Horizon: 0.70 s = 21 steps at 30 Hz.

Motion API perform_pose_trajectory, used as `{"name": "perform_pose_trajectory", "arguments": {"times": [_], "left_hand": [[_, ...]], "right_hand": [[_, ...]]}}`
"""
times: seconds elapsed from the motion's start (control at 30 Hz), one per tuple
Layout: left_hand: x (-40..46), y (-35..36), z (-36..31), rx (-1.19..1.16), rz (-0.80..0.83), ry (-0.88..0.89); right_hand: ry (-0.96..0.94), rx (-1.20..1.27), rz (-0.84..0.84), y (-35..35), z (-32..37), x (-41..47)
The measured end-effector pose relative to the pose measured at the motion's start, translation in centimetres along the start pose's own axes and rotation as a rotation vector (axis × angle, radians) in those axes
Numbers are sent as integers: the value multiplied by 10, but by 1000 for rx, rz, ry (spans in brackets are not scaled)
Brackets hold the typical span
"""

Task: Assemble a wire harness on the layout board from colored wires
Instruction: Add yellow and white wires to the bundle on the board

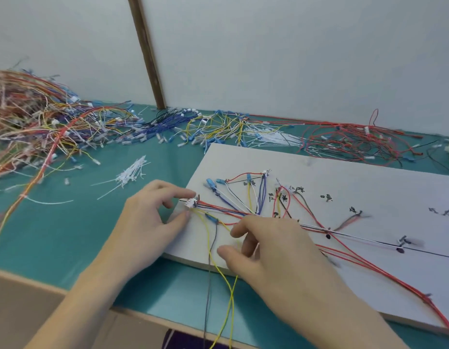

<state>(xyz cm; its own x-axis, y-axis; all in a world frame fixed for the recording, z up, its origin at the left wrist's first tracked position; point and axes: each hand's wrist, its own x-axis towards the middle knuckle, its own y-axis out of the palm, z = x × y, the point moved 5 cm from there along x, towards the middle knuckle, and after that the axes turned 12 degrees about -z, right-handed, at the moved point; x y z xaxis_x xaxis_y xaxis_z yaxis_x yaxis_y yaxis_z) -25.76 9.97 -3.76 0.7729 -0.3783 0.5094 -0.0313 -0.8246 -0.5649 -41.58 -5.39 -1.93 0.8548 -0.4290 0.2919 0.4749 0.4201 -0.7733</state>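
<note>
While thin and limp, bend at any touch and spring back off the layout board (pixel 344 177) unless pinned: colored wires (pixel 233 197) fanned from the white connector (pixel 190 203) at the board's left corner, out toward the pegs and handwritten marks. Almost weightless, soft along the run, stiff only at the crimped blue terminals (pixel 210 183) and the plastic housing. Best taken at those hard ends, not mid-span, where insulation slips between fingertips. Left hand (pixel 148 217) pinches the white connector between thumb and forefinger, steadying it against the corner. Right hand (pixel 276 250) hovers low over the board with fingers curled, apparently pinching the yellow wire (pixel 213 263) that trails off the front edge over the desk (pixel 67 222), though blur hides the contact. Fragile at the crimps: no tugging there. Spare wire heap (pixel 29 117) and loose cable ties (pixel 132 172) behind.
</note>
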Motion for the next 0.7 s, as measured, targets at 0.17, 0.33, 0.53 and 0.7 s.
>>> {"name": "perform_pose_trajectory", "arguments": {"times": [0.17,0.33,0.53,0.7], "left_hand": [[14,7,6,-62,39,-55],[16,14,18,-154,54,-136],[14,16,24,-184,63,-161],[12,17,24,-176,59,-156]], "right_hand": [[-13,-95,17,17,19,1],[92,-104,58,12,8,-1],[378,438,141,3,-10,3],[951,1425,427,-14,-15,-16]]}}
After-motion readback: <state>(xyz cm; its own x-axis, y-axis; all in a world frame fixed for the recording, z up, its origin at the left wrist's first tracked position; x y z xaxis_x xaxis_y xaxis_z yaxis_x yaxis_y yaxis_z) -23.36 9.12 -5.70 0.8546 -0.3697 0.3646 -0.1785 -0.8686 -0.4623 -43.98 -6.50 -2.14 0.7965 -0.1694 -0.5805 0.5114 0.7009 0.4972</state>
